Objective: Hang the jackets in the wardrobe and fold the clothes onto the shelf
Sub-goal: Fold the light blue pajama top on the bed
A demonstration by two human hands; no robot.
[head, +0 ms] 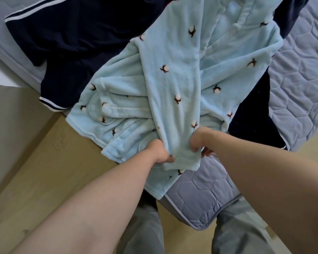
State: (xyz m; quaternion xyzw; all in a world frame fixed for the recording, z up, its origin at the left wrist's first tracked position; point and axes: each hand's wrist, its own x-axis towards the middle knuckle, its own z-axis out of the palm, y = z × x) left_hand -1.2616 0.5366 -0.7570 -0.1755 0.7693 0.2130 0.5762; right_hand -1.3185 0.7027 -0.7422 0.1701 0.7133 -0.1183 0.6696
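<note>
Light-blue fleece pyjama top (174,74), printed with small cotton bolls, lies spread on the quilted mattress (301,85), its lower edge hanging over the near corner. 1 long panel, probably a sleeve, is folded down the middle toward me.

I have the sleeve's end in both hands. Left hand (159,152): fingers curled under the fabric's left edge, thumb side on top, pinching it. Right hand (198,139): fingers bunched round the right edge, fingertips tucked beneath. The cuff hangs just below and between the 2 grips.

My read: holding both edges keeps the panel taut and flat, so the fold lands straight before the next crease.

Navy jacket (66,33) with white stripes lies beneath and left, unhung.
</note>
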